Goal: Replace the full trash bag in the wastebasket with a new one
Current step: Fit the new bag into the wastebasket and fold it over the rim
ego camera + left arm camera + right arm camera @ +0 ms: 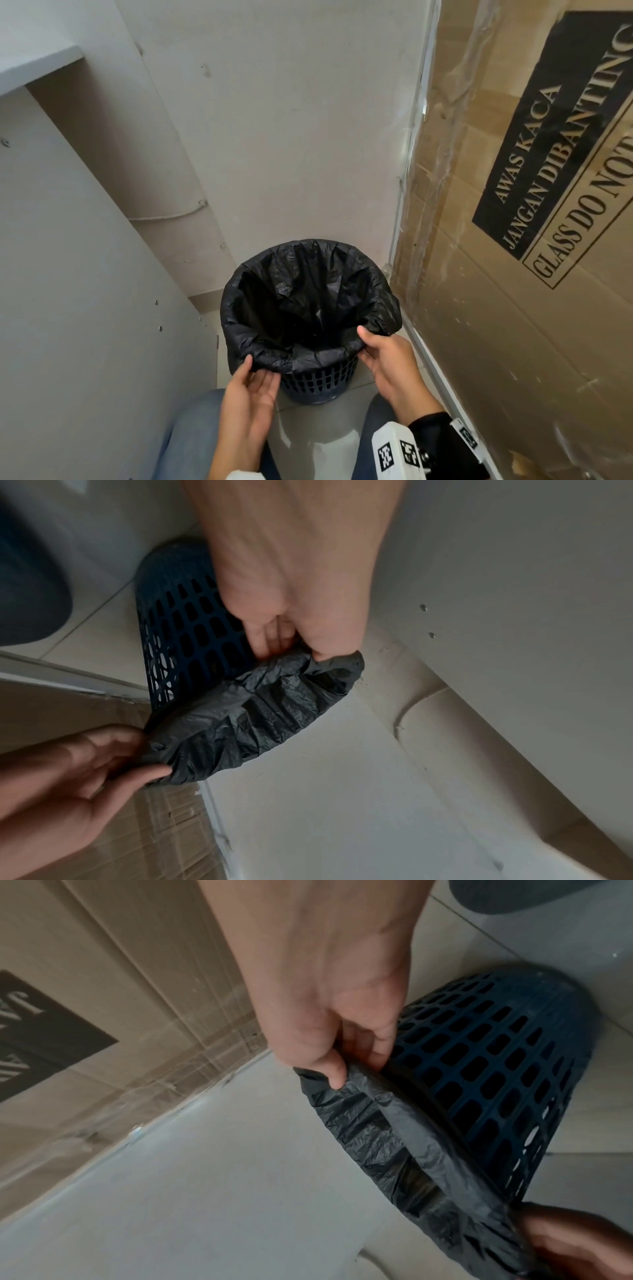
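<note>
Fingers [263, 380] of the left hand [248, 394] pinch the folded-over hem of the black trash bag [308, 298] at the near rim; the right hand [387, 359] pinches it too (thumb on top). The wastebasket [318, 380] stands upright on the tiled floor [308, 435], mouth up, wedged between a white panel [85, 274] and a cardboard box [513, 240] marked glass. Both wrist views show the blue lattice wall under the hem; the head view alone shows the bag's dark hollow.
</note>
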